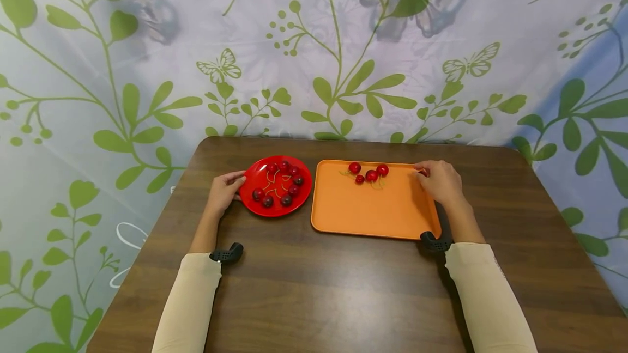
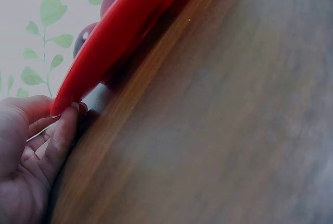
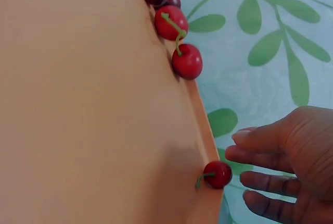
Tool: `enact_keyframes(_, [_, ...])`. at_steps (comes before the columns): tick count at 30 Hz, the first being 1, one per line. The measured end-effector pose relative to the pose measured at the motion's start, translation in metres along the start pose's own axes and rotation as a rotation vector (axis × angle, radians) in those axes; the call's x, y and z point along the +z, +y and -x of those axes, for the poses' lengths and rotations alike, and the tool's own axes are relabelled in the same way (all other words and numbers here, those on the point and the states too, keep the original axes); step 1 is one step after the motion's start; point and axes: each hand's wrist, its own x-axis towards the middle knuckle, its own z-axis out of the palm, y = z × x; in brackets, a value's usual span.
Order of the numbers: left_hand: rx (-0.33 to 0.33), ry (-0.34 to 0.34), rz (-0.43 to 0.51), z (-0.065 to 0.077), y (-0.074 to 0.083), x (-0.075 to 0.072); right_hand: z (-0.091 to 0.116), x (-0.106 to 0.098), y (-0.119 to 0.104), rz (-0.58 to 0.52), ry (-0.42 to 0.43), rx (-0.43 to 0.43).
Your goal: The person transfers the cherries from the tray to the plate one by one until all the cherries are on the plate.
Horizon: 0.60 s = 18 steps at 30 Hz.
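My left hand [image 1: 224, 194] pinches the left rim of a round red plate [image 1: 251, 183]. On the plate lies a rough ring of several dark red cherries [image 1: 267, 201] with green stems. My right hand [image 1: 441, 181] is over the far right corner of an orange tray [image 1: 368, 217]. In the right wrist view its fingers are loosely bent with gaps between them, right beside a lone cherry [image 3: 217, 175] at the tray's edge. My hand mostly hides that cherry in the head view. Several bright red cherries [image 1: 371, 176] sit in a group along the tray's far edge.
Both the plate and the tray rest on a brown wooden table [image 1: 314, 287], with a narrow gap between them. Behind the table hangs a cloth [image 1: 275, 86] printed with leaves and butterflies. Dark bands with a curved piece [image 1: 229, 254] are on both wrists.
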Motion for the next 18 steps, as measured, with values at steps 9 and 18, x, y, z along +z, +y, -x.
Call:
enact_keyframes(9, [0.001, 0.0, -0.001, 0.0, 0.0, -0.001, -0.001, 0.003, 0.011, 0.053, -0.073, 0.01])
enact_keyframes(18, [0.003, -0.001, 0.028, 0.0, 0.0, -0.001, -0.002, 0.003, 0.016, 0.05, -0.09, 0.0])
